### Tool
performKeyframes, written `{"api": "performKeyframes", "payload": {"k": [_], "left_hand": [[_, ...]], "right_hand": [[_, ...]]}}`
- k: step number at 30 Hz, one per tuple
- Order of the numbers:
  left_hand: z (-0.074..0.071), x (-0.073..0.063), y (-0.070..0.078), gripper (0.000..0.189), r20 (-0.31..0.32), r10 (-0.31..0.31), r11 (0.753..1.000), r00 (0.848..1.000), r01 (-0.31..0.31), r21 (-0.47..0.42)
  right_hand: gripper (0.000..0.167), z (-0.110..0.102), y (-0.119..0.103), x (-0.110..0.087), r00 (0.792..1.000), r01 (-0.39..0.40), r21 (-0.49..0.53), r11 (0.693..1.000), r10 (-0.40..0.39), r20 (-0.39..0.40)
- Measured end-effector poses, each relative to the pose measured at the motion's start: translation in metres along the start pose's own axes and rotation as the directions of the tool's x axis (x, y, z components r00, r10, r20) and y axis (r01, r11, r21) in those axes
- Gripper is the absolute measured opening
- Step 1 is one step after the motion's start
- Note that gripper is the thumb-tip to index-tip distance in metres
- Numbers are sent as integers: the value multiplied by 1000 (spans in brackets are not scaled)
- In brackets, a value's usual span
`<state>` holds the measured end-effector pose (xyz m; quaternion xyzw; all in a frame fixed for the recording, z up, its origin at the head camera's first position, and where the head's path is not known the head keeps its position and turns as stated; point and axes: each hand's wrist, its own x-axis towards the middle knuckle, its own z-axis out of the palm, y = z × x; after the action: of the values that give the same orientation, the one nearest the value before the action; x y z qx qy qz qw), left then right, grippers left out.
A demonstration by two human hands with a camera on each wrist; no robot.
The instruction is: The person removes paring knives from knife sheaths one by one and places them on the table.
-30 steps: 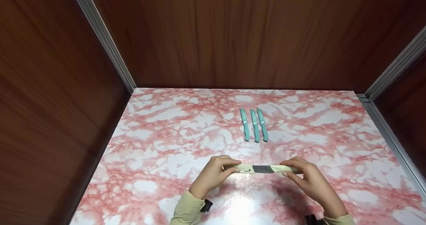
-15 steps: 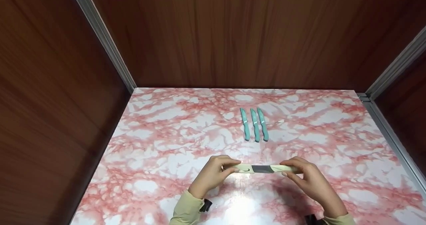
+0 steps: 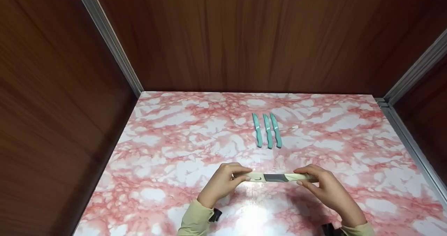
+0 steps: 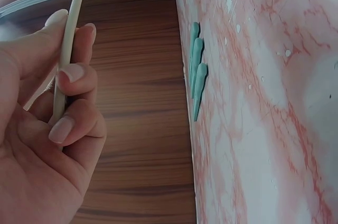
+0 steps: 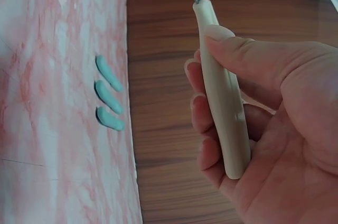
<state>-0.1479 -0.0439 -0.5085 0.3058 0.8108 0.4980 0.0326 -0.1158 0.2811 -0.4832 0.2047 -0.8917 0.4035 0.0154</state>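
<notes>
In the head view both hands hold a knife crosswise above the table. My right hand (image 3: pixel 326 187) grips its cream handle (image 5: pixel 223 92), with the thumb on one side and the fingers curled round the other. My left hand (image 3: pixel 223 182) pinches a cream blade cover (image 3: pixel 256 177) with a small dark mark. Between the hands a short stretch of grey blade (image 3: pixel 275 178) shows bare; whether its tip still sits inside the cover is hidden. The left wrist view shows the cover (image 4: pixel 67 49) edge-on between thumb and fingers.
Beyond the hands, three teal knives (image 3: pixel 268 134) lie side by side on the red-and-white marbled table (image 3: pixel 181 141), blades pointing away. Brown wood-grain panels (image 3: pixel 244 37) and metal rails (image 3: pixel 111 44) bound the table at the back and sides.
The bare stretch of blade looks very slightly longer, as the hands have eased a little apart. The teal knives have not moved.
</notes>
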Motion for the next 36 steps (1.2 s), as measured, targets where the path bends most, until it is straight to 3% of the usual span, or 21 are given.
{"api": "performKeyframes", "payload": {"k": [11, 36], "left_hand": [[0, 0, -1, 26, 11, -14, 1000, 1000, 14, -19], [-1, -1, -4, 25, 6, -17, 1000, 1000, 17, -16]], "right_hand": [[25, -3, 2, 0, 998, -39, 7, 999, 38, 42], [23, -3, 4, -4, 999, -41, -18, 999, 41, 24]]}}
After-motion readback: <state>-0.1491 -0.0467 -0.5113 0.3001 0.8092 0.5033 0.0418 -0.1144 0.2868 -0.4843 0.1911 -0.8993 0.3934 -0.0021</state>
